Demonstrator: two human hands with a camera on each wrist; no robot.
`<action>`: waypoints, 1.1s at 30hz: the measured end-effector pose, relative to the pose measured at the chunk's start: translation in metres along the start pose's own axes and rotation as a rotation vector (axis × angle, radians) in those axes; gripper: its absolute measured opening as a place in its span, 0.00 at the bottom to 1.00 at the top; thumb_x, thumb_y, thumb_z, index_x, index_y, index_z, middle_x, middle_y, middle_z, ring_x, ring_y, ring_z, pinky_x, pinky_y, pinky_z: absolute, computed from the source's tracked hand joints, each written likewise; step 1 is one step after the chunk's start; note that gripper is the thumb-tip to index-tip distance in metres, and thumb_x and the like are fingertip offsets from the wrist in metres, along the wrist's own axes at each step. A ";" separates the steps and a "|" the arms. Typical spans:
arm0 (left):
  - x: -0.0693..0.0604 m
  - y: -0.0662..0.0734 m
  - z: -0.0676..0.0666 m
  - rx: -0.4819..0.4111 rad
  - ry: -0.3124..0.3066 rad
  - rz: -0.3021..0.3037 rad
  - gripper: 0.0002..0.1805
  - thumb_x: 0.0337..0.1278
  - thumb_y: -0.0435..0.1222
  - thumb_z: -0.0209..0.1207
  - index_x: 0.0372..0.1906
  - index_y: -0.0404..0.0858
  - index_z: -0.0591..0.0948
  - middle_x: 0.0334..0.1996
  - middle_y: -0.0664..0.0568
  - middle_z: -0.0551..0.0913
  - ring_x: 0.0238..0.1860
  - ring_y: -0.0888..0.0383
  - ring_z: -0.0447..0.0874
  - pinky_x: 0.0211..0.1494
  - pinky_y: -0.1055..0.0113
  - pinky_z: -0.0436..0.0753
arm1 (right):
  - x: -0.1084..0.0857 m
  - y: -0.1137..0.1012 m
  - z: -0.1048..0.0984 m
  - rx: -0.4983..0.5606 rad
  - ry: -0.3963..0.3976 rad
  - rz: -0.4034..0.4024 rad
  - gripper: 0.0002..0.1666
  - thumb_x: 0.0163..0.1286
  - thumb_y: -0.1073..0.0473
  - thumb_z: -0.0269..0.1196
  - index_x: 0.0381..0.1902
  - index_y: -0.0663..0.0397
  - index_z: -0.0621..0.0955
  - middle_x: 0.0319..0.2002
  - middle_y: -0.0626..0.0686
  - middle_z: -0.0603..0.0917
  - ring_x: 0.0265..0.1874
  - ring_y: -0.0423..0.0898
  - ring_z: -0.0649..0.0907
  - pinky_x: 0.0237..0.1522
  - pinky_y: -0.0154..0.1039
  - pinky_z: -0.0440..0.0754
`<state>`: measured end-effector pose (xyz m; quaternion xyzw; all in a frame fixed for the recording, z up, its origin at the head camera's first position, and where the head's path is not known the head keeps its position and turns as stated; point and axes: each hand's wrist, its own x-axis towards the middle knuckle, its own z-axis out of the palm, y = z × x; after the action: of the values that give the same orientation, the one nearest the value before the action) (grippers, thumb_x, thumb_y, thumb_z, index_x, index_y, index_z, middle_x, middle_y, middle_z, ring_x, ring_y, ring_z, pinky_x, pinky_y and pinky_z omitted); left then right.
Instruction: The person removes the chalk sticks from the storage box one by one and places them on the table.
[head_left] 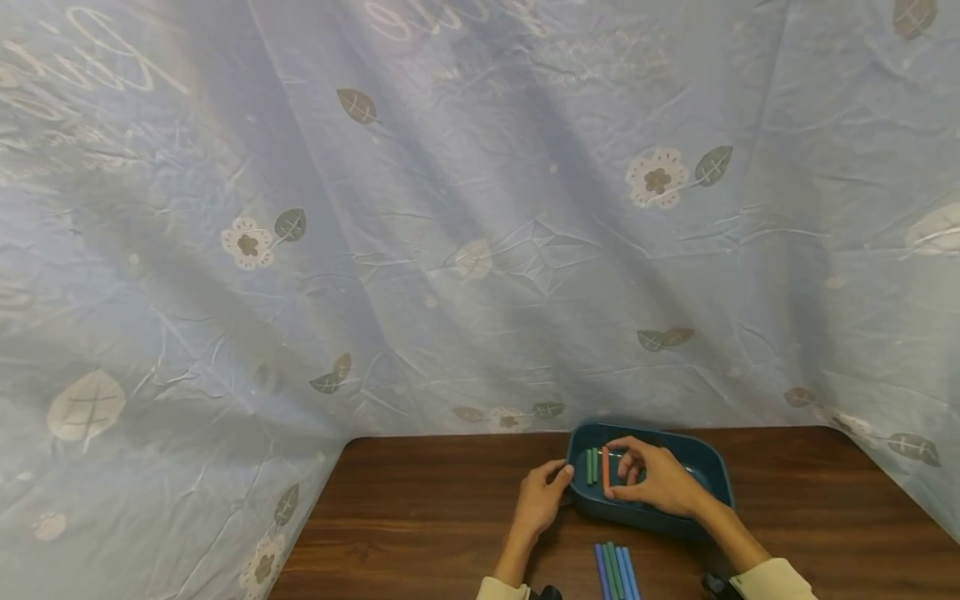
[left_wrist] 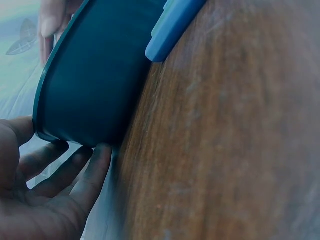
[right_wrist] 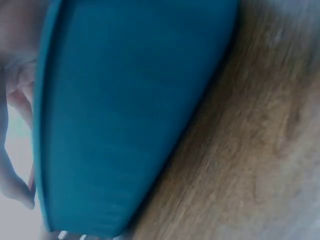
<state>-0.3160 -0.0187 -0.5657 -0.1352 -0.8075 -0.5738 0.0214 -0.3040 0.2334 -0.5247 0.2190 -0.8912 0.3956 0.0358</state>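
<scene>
My right hand (head_left: 660,482) is over the blue-green plastic bin (head_left: 716,467), pinching a slim orange stick (head_left: 606,472) by its two ends between thumb and index finger. Left of it, two short green sticks (head_left: 592,467) lie side by side inside the bin. My left hand (head_left: 542,498) touches the bin's left end; in the left wrist view its fingertips (left_wrist: 103,150) meet the outer wall and its thumb reaches the rim. The right wrist view shows mostly the bin's outer wall (right_wrist: 125,110), with part of the right hand beyond the rim.
In front of the bin, several blue, purple and green sticks (head_left: 617,571) lie in a row on the brown wooden table (head_left: 420,508). A patterned pale cloth (head_left: 480,250) hangs behind the table and along its sides.
</scene>
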 end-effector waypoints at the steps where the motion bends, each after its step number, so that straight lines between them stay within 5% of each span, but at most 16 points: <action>1: 0.000 0.000 0.000 0.003 0.000 -0.001 0.22 0.80 0.46 0.59 0.62 0.36 0.87 0.59 0.44 0.90 0.65 0.43 0.85 0.67 0.45 0.83 | -0.002 -0.002 -0.001 0.002 0.005 -0.001 0.41 0.65 0.46 0.79 0.70 0.55 0.77 0.38 0.49 0.86 0.31 0.35 0.83 0.34 0.35 0.80; 14: 0.001 -0.001 0.001 -0.051 -0.003 -0.016 0.22 0.79 0.46 0.60 0.62 0.33 0.87 0.55 0.44 0.91 0.58 0.50 0.89 0.60 0.57 0.88 | -0.026 -0.027 -0.007 0.044 -0.017 -0.045 0.42 0.66 0.45 0.79 0.71 0.55 0.75 0.40 0.51 0.84 0.33 0.35 0.82 0.33 0.35 0.81; 22: 0.002 -0.002 0.001 -0.031 0.013 -0.006 0.21 0.78 0.47 0.61 0.60 0.36 0.88 0.55 0.46 0.91 0.61 0.49 0.87 0.64 0.54 0.85 | -0.040 -0.035 -0.007 0.037 -0.003 -0.067 0.40 0.64 0.46 0.80 0.69 0.52 0.77 0.39 0.49 0.84 0.33 0.34 0.82 0.32 0.34 0.81; 33: 0.001 -0.005 0.003 -0.142 -0.016 -0.022 0.22 0.79 0.44 0.61 0.62 0.31 0.86 0.54 0.40 0.91 0.53 0.51 0.91 0.51 0.61 0.92 | -0.059 -0.034 -0.001 0.088 0.000 -0.080 0.38 0.65 0.48 0.79 0.68 0.53 0.77 0.37 0.45 0.83 0.32 0.36 0.83 0.29 0.35 0.80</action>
<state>-0.3178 -0.0174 -0.5709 -0.1323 -0.7662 -0.6288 -0.0011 -0.2364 0.2352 -0.5147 0.2557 -0.8636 0.4325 0.0418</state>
